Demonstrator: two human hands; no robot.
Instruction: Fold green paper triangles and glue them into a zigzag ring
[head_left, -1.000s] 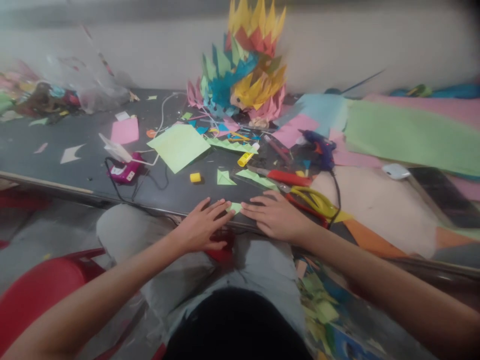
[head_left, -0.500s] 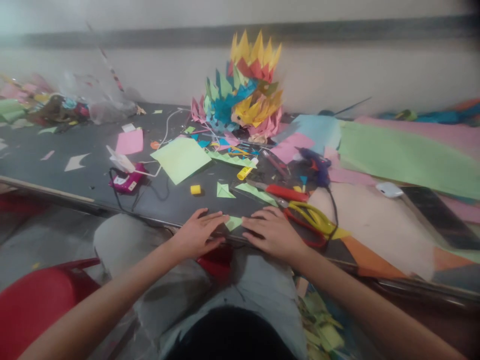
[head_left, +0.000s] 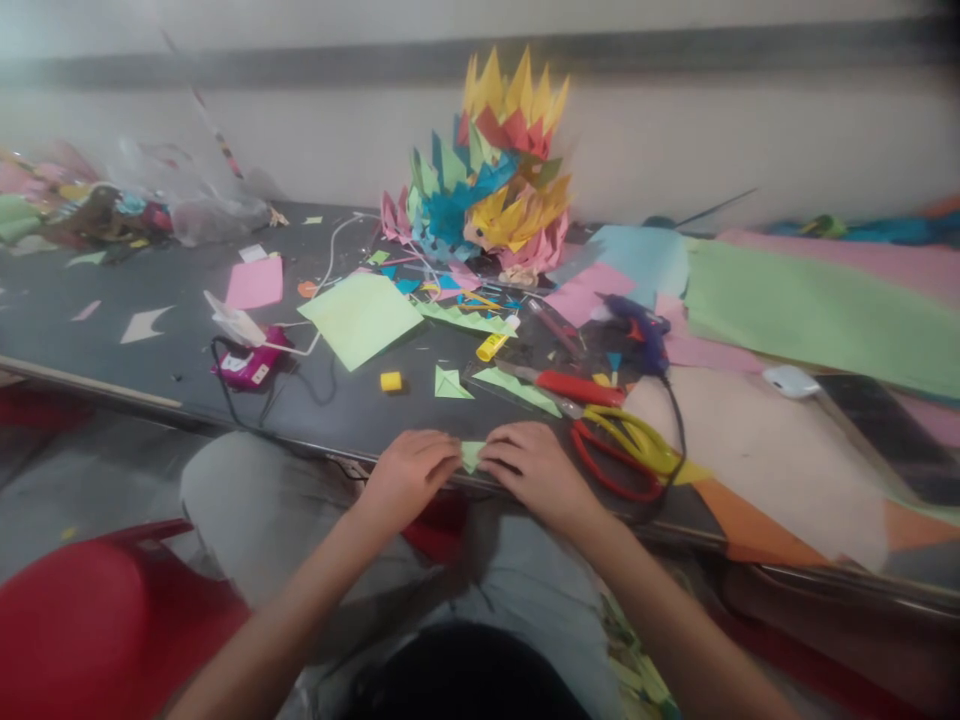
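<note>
A small piece of light green paper (head_left: 471, 456) lies at the table's front edge between my hands. My left hand (head_left: 414, 472) has its curled fingers closed on the paper's left end. On the other side, my right hand (head_left: 532, 465) grips the right end, its fingers bent and pressed together. Only the middle of the paper shows; the rest is under my fingers. Just beyond are a folded green paper piece (head_left: 451, 383), a green paper strip (head_left: 517, 390) and a yellow cap (head_left: 391, 381).
Scissors with yellow handles (head_left: 630, 435), a red-handled cutter (head_left: 581, 388) and a glue gun (head_left: 641, 335) lie to the right. A phone (head_left: 885, 430) rests farther right. Behind stands a colourful folded-paper model (head_left: 487, 190). A purple power socket (head_left: 255, 368) sits at left, near a green sheet (head_left: 361, 318).
My fingers have gone from stretched out flat to curled in on the paper's ends. The hands have drawn slightly closer together, and the view has shifted a little.
</note>
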